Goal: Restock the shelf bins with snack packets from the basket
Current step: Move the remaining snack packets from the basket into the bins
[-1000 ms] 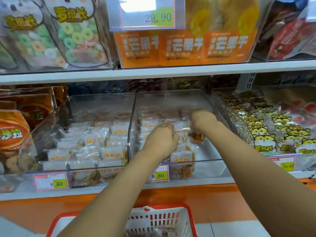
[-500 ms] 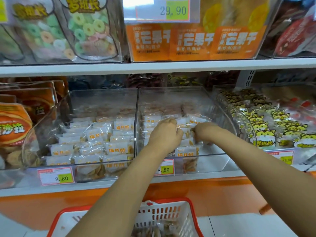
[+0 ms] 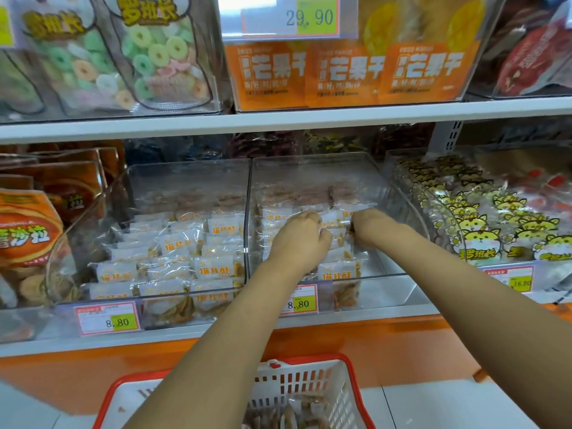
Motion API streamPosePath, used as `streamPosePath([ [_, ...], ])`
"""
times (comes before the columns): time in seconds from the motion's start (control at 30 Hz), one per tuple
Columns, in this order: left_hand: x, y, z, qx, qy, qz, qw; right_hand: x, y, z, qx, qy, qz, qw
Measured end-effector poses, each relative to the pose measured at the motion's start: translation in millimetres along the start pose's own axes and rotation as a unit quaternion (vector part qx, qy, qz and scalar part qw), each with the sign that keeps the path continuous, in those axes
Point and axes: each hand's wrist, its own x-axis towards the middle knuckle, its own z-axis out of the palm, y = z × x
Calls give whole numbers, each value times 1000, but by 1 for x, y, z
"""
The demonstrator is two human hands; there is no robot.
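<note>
In the middle clear bin [image 3: 402,193] on the lower shelf, both hands are down among the snack packets [image 3: 339,270]. Left hand [image 3: 301,239]: fingers curled under, knuckles up, grip narrow and apparently pinching a packet edge in the row. Right hand [image 3: 370,226]: just beside the left, fingers hidden behind the back of the hand, so its grip cannot be told. The packets stand in overlapping rows on the left half of this bin. The right half and the front corner are bare. The neighbour bin [image 3: 185,181] to the left holds the same packets and is fuller.

The basket [image 3: 349,366] sits below the shelf, between the forearms, with more packets [image 3: 291,413] in its bottom.

Handling, as a judgement:
- The packets are small clear film pouches with a white label, so light.
- The film is soft, crinkly and a bit slippery.
- The contents look like thin crisp pieces, likely brittle, so no squeezing across the middle.
- Best hold is a pinch on the sealed top edge or the label band, several at once if stacked flat.
- Rows will probably topple if nudged, so one hand should steady them while the other slots packets in.

Task looks partway done.
</note>
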Motion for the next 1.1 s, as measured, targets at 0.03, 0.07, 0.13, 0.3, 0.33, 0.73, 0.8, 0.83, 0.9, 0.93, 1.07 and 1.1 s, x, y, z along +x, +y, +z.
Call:
streamPosePath([
  [0.03,0,0,-1,2,-2,-1,1000,-3,1,0,10,15,-5,1000],
  [0.07,0,0,-2,1,0,-2,1000,-8,3,-2,22,35,-8,999],
  [0.13,0,1,-5,-7,21,-7,1000,-21,10,-6,71,87,3,994],
  [0.3,-6,10,-17,-17,172,72,982,-89,22,-33,114,193,37,974],
  [0.33,-11,13,-20,-10,195,98,976,-104,21,-37,113,208,32,971],
  [0.73,-175,-5,37,-121,136,48,982,-176,-38,71,169,-53,-33,984],
  [0.8,-195,-19,62,-135,60,-16,989,-171,-42,103,180,-94,-25,979],
  [0.83,-203,-25,71,-139,26,-50,989,-169,-43,118,199,-110,-22,974],
  [0.9,-218,-38,91,-131,-47,-134,981,-164,-43,145,281,-130,-6,951],
  [0.93,-225,-45,101,-117,-88,-181,972,-162,-45,159,326,-139,4,935],
  [1.07,-255,-68,134,-124,-191,-286,931,-150,-54,205,403,-143,37,903],
  [1.1,-257,-70,138,-128,-193,-290,928,-147,-55,214,401,-131,46,906],
])
